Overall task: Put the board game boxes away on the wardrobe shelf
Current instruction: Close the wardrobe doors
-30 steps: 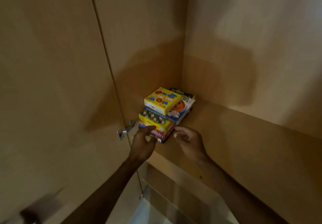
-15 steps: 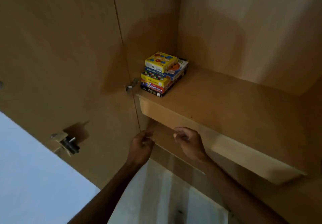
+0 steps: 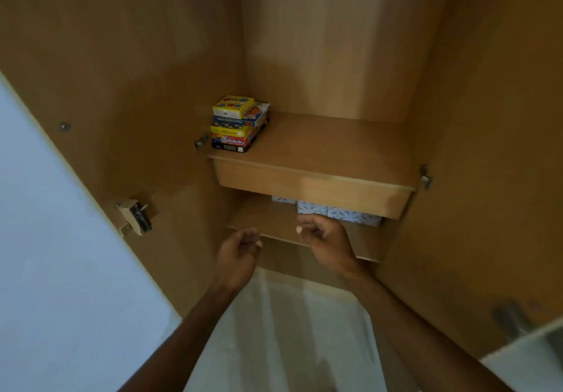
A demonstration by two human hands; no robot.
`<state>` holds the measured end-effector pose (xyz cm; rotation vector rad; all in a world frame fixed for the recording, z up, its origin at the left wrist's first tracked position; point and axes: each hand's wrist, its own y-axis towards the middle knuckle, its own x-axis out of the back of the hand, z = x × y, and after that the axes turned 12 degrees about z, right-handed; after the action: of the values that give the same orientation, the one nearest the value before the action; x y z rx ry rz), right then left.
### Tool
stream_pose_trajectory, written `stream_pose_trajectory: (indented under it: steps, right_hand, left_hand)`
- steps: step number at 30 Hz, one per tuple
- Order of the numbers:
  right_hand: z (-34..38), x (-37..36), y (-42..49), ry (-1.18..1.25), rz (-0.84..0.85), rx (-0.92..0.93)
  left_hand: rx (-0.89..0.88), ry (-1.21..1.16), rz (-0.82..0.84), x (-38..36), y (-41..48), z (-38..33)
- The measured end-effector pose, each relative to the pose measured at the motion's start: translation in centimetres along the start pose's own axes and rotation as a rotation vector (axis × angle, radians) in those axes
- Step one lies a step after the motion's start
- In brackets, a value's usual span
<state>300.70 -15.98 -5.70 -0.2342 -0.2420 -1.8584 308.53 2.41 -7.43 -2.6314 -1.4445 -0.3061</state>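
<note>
drawn back below wardrobe shelf (image 3: 320, 151) holding stacked board game boxes (image 3: 239, 125), left hand (image 3: 239, 254) and right hand (image 3: 324, 239) loosely curled, empty.

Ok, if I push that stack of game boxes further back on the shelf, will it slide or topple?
Pushed low, the stack of game boxes would probably slide together, being flat boxes on a smooth shelf. The smaller yellow top box covers only the front-left, so it may shift separately.

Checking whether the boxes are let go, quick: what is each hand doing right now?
Left hand: fingers loosely curled, holding nothing.
Right hand: fingers loosely curled, holding nothing.
</note>
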Motion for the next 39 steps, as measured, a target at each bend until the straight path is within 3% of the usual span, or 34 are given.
stream_pose_trajectory:
  steps: [8, 14, 22, 24, 29, 33, 39]
  right_hand:
    - [-1.2, 7.5, -14.5, -0.064, -0.181, -0.06]
    - [-2.5, 17.8, -25.3, -0.119, -0.328, -0.121]
    - [-2.4, 30.8, -29.5, -0.199, -0.56, -0.083]
    - [-1.6, 32.8, -28.5, -0.226, -0.552, -0.077]
    - [0.2, 34.3, -26.7, -0.273, -0.278, -0.001]
    - [-1.1, 34.6, -25.7, -0.289, -0.307, 0.036]
    - [-1.0, 32.6, -22.5, -0.241, -0.248, 0.073]
  left_hand:
    - [-0.048, -0.012, 0.152, -9.7, -7.7, -2.6]
    - [-0.139, 0.034, 0.285, -21.3, -12.0, -7.5]
    - [-0.275, 0.024, 0.414, -34.2, -14.0, -16.7]
    - [-0.278, 0.031, 0.42, -36.4, -13.7, -18.7]
    - [-0.274, 0.02, 0.426, -39.4, -14.0, -20.8]
    - [-0.289, -0.004, 0.437, -39.4, -14.0, -20.0]
    - [-0.308, -0.042, 0.294, -35.6, -12.8, -18.2]
